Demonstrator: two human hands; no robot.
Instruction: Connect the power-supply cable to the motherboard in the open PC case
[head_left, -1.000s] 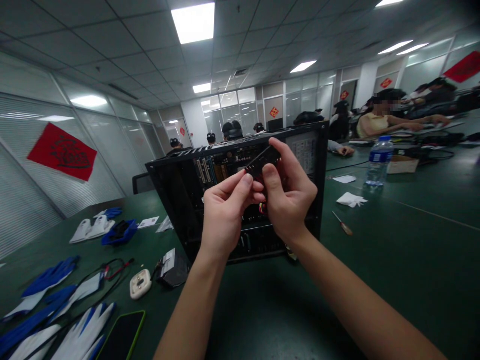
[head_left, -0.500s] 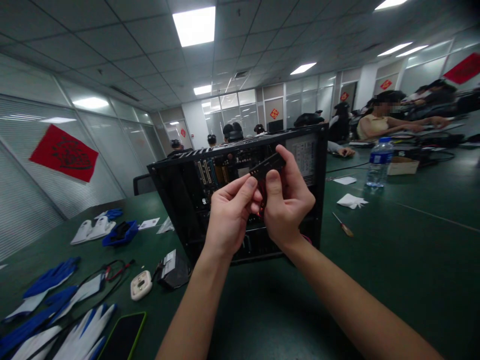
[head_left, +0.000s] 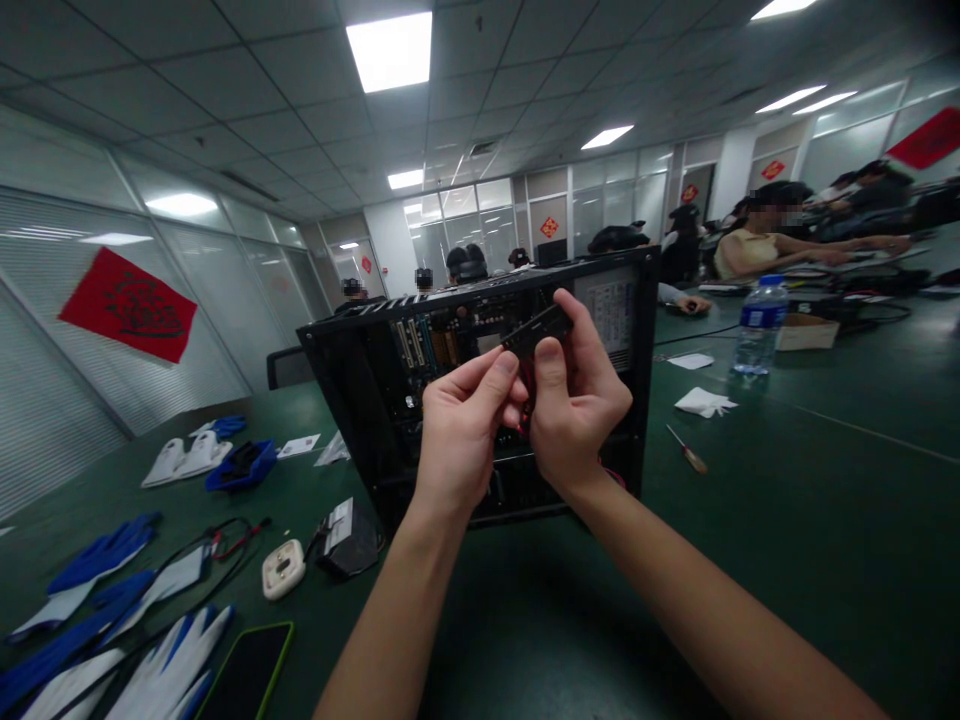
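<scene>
My right hand (head_left: 581,415) grips a slim black oblong part (head_left: 541,330) between thumb and fingers, raised in front of the computer case. Thin dark and red wires hang below this part, between my hands. At its lower left end, my left hand (head_left: 461,425) is closed in a pinch with the thumb on top; what lies under the fingertips is partly hidden. Behind both hands stands the black computer case (head_left: 336,400), its open side facing me. A motherboard with several slots (head_left: 411,345) and a labelled power supply (head_left: 604,310) show inside.
Gloves (head_left: 161,670), a phone (head_left: 247,668), a white round-cornered gadget (head_left: 283,570), a black labelled object (head_left: 346,540) and a blue tray (head_left: 241,468) lie left. Rightward are a screwdriver (head_left: 686,450), crumpled tissue (head_left: 705,402) and a water bottle (head_left: 760,325). Other people sit farther back.
Very little differs. The black part has tilted slightly in my fingers, and the light marks at its left end are less visible. Both hands keep their places.
</scene>
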